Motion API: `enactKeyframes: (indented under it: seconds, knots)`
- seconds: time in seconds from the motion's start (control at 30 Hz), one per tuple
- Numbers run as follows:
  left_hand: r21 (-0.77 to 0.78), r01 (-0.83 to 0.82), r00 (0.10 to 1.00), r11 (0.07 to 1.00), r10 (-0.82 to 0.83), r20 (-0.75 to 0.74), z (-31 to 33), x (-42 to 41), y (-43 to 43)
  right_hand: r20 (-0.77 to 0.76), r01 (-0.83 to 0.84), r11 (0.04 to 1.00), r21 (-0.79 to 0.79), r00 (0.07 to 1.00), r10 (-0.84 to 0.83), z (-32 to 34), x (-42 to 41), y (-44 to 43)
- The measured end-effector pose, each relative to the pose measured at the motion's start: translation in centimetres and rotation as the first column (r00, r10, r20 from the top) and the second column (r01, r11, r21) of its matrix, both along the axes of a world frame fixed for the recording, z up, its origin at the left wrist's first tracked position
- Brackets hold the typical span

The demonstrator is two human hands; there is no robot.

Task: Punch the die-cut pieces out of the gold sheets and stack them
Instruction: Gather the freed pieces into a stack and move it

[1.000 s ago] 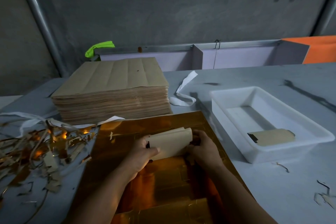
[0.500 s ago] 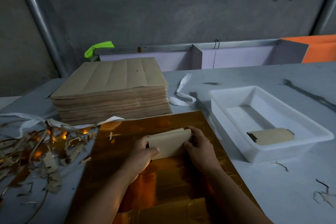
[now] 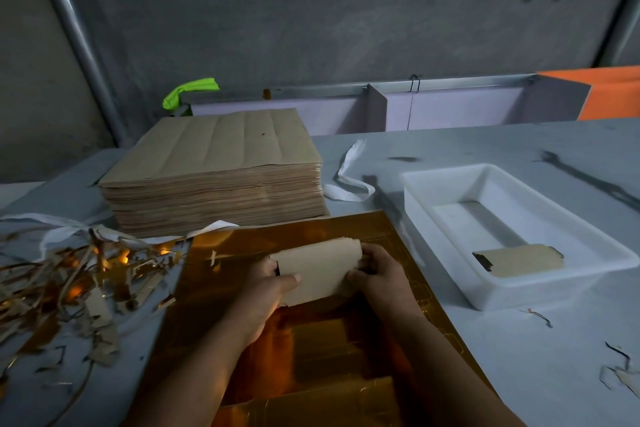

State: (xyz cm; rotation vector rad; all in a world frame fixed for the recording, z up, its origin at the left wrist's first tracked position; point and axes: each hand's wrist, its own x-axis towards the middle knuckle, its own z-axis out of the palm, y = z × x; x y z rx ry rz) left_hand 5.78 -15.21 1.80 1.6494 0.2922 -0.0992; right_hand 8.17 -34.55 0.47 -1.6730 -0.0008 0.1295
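**While two hands tidy the pieces, the tray waits**

As the small bundle of punched pieces (image 3: 318, 270) sits between them, the left hand (image 3: 266, 288) grips its left end with the thumb on top, and the right hand (image 3: 381, 279) grips its right end. The bundle is held just above the gold sheet (image 3: 311, 340), which lies flat on the table (image 3: 519, 357) near the person. The bundle shows its plain brown side (the shiny side is hidden).

I think the step here is tidying — getting the edges lined up so the pieces make one neat pile.

To the right is a white tray (image 3: 433, 180) with one brown piece (image 3: 519, 260) lying in its near end. My guess is the bundle goes there next — on top of that piece. That move calls for a firm hold so no piece slips out, a lift over the tray's wall, and a flat set-down.

A tall stack of brown sheets (image 3: 214, 177) stands at the far left, and thin scraps (image 3: 69, 281) lie in a heap at the left.
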Motion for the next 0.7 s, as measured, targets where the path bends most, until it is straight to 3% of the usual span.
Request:
enactKeyframes:
  seconds: [0.1, 0.23, 0.33, 0.4, 0.57, 0.7]
  knots:
    - [-0.196, -0.055, 0.995, 0.979, 0.037, -0.094, 0.5, 0.2, 0.2, -0.163, 0.026, 0.925, 0.38, 0.986, 0.039, 0.7, -0.1, -0.2]
    - [-0.458, -0.154, 0.978, 0.876, 0.069, -0.195, 1.0, 0.0, 0.0, -0.173, -0.021, 0.862, 0.506, 0.977, 0.125, 0.6, -0.3, -0.6]
    - [-0.548, -0.206, 0.967, 0.811, 0.085, -0.238, 1.0, -0.2, 0.0, -0.186, 0.015, 0.754, 0.657, 0.972, 0.144, 0.7, -0.4, -0.7]
    - [-0.559, -0.222, 0.963, 0.799, 0.09, -0.253, 0.9, -0.3, -0.2, -0.191, 0.02, 0.726, 0.687, 0.969, 0.154, 0.9, -0.5, -0.6]
    - [-0.602, -0.254, 0.955, 0.757, 0.097, -0.282, 0.9, -0.4, -0.7, -0.103, -0.077, 0.772, 0.631, 0.978, 0.182, 1.6, -0.9, -0.1]
    - [-0.638, -0.253, 0.956, 0.728, 0.086, -0.281, 1.1, -0.5, -0.8, -0.138, -0.008, 0.773, 0.634, 0.983, 0.122, 1.8, -0.9, 0.1]
